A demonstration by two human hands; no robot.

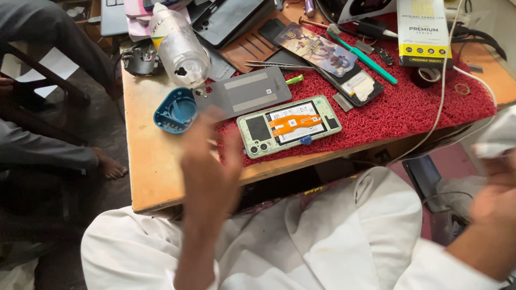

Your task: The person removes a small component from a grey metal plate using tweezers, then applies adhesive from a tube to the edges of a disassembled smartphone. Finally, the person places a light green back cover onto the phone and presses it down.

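Blurred left hand (209, 161), fingers spread, empty, before opened green phone (289, 125); right hand (497, 196) smeared, grip unreadable.

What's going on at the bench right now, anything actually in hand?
A person sits at a wooden table with a phone repair laid out. The opened phone, back off and orange ribbon cables showing, lies untouched on the red mat. Its grey back cover rests beside it, near a blue plastic part. The left hand is raised and blurred in front of the table, empty. The right hand, off to the side, seems to grip a white cloth.
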